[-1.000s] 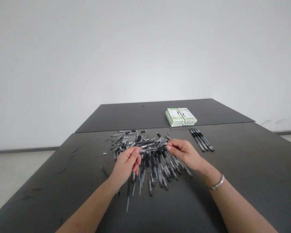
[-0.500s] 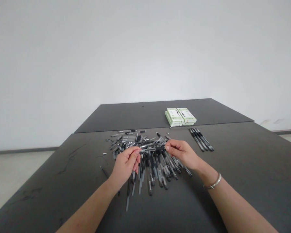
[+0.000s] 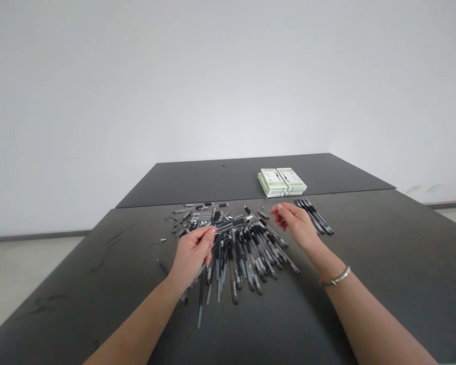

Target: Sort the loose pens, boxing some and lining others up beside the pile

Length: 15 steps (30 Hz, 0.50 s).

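Dark table [image 3: 99, 284] bears a heap of pens [image 3: 243, 243], a pen row [image 3: 314, 217], two boxes [image 3: 281, 182]

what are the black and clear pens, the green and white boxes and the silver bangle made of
Black and clear pens: probably plastic, see-through glossy barrels, black grips.
Green and white boxes: likely printed cardboard, matt, crisp edges.
Silver bangle: apparently polished metal; it glints.

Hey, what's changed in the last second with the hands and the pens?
The right hand let go of the pen both hands held and moved right, toward the row of pens, fingers open. The left hand sank slightly toward the pile of pens, fingertips pinched; whether it keeps that pen is unclear. Pile, row and green boxes stayed put.
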Motion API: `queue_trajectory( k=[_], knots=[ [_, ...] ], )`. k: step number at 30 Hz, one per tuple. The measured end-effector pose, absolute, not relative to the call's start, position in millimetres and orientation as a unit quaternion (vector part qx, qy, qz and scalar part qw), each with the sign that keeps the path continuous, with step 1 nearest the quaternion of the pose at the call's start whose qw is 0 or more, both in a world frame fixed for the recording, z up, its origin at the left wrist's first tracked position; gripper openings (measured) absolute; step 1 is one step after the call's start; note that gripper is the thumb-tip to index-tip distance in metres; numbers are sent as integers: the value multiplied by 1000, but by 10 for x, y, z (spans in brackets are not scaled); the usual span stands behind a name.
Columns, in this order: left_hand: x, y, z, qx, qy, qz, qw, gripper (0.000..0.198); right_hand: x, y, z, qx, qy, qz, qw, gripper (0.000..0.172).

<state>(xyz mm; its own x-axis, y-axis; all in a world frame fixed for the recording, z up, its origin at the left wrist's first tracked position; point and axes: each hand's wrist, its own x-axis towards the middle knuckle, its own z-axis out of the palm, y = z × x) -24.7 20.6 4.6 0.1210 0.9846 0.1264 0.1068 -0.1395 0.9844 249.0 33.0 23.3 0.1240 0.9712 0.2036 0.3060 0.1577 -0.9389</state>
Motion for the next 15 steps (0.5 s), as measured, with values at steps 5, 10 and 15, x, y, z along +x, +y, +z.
queue_trajectory(
  k=[5,10,15],
  knots=[
    [-236,216,21,573,460,488,471,35,2813,472,133,-699,-592,141,376,24],
    [-230,202,57,575,468,480,469,38,2747,444,47,-709,-669,116,191,24],
    [-236,208,53,575,466,483,467,38,2679,439,-39,-688,-701,127,138,28]
  ],
)
